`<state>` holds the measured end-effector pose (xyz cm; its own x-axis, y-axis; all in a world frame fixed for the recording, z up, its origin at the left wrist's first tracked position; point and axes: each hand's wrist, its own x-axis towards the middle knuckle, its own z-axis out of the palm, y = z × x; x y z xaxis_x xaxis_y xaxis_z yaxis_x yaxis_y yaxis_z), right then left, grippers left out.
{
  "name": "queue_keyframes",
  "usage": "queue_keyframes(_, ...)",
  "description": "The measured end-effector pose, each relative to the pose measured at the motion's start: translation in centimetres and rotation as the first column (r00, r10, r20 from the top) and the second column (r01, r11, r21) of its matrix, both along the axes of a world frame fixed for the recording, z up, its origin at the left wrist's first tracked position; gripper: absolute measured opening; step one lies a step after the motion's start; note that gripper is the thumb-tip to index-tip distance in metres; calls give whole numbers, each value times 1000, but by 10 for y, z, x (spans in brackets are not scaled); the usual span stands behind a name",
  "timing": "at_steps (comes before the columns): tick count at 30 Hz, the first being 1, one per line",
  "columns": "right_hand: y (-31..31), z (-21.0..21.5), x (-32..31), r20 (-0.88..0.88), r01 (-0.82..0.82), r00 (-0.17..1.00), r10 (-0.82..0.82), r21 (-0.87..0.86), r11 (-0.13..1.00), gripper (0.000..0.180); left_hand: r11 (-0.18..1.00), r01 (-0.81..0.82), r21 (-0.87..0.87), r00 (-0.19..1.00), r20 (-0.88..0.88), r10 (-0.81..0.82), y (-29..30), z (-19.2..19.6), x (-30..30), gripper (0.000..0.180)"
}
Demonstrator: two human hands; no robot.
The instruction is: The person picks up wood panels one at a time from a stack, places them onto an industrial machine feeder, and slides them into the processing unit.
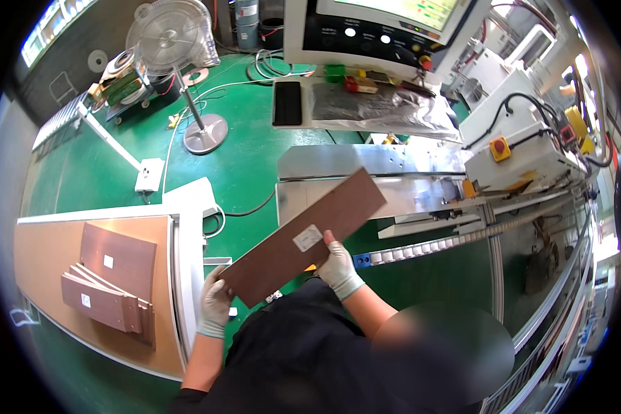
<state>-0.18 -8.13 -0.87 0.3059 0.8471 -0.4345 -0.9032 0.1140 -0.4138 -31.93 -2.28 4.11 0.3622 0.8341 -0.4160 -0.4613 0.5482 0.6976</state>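
A long brown board [276, 265] with a white label [308, 239] slants up to the right in front of my body. My left hand [216, 300], in a pale glove, is closed around its lower left end. Along the near edge, to the right of the label, my right hand [337, 265] grips it too, with the thumb on top and the other fingers hidden beneath. The board's far right end overlaps the edge of the machine's metal bed [400, 196].
Several brown boards [93, 300] lie on a tan-topped table [38, 255] at left. Ahead stand a control panel [366, 41] and a shelf with a dark phone [288, 103]. A fan [203, 131] stands on the green floor. Right of me runs a machine rail [428, 248].
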Motion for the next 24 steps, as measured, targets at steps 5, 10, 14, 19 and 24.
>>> queue_keyframes(5, -38, 17, 61, 11, 245, 969, -246, -149, 958, 40, 992, 87, 95, 991, -105, -77, -10, 11, 103, 50)
queue_keyframes(10, -49, 16, 111, -62, 99, 993, -105, -89, 991, 46, 970, 140, 200, 970, -226, -94, 29, 3, 173, 54)
queue_keyframes(14, -51, 13, 120, 180, -271, 914, 365, -399, 876, 70, 960, 85, 265, 995, -64, -70, 71, -8, 215, 50)
queue_keyframes(19, -51, 37, 164, 315, -300, 840, 442, -410, 861, 59, 966, -12, 259, 981, -184, 62, 97, -26, 249, 45)
queue_keyframes(24, -59, 14, 228, 286, -212, 911, 298, -296, 931, 64, 294, 750, 592, 560, -805, 195, 70, 9, 281, 39)
